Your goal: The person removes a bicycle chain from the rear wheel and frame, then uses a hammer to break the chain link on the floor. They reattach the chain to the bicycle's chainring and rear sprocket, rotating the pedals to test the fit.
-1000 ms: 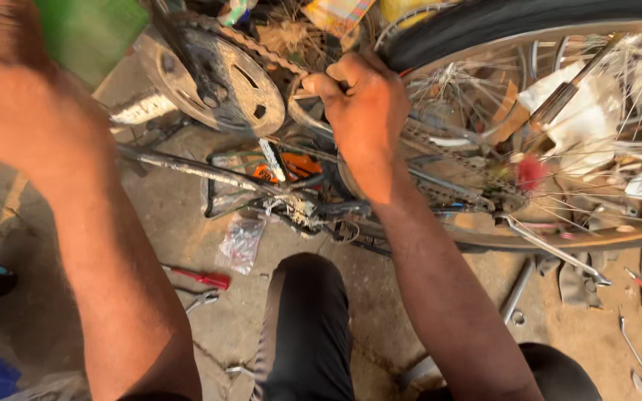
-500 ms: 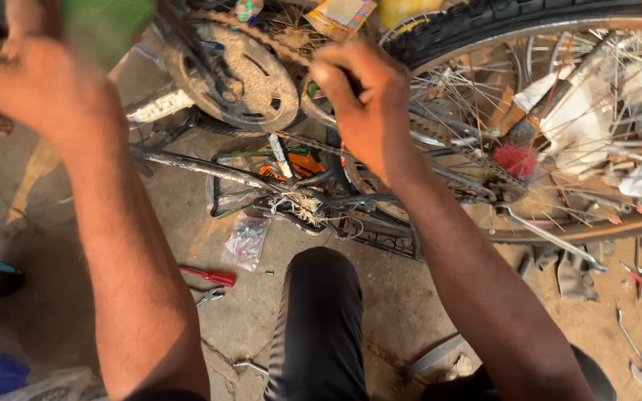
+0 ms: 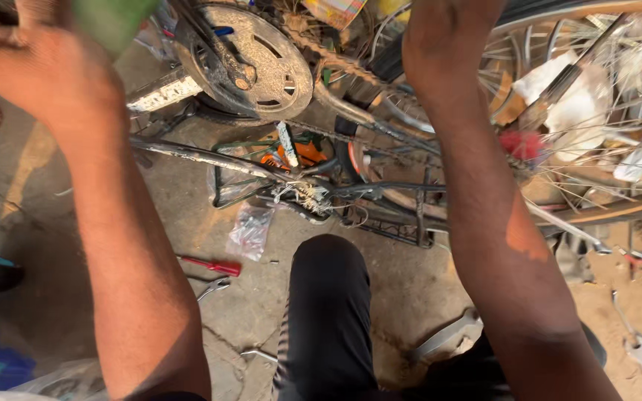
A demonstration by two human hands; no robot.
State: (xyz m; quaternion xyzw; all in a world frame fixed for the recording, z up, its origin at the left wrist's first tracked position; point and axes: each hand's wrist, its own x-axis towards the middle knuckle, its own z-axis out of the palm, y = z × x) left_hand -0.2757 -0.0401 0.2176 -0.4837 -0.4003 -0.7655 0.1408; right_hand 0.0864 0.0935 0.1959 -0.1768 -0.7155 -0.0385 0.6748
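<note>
Hands were raised toward the far edge of the view, over an upturned bicycle on a dirt floor. The left hand (image 3: 35,63) was at the far left, blurred, up against a green object (image 3: 113,18) at the top edge; whether its fingers closed on that object could not be told. The right hand (image 3: 443,33) was far and right of centre, cut off by the top edge just beside the rear wheel (image 3: 596,111), its fingers out of view, so its grip could not be told either.

Between the two forearms sat the dusty chainring (image 3: 250,63), with the chain (image 3: 336,59) running right from it toward the wheel. Nearer lay the frame tube (image 3: 195,156) and a black rack (image 3: 388,215). A dark-trousered knee (image 3: 328,297) pointed up the middle of the view. On the ground to the left of the knee were a small clear bag (image 3: 249,230), a red-handled screwdriver (image 3: 213,265) and a spanner (image 3: 213,288). Another spanner (image 3: 637,345) lay at the near right.
</note>
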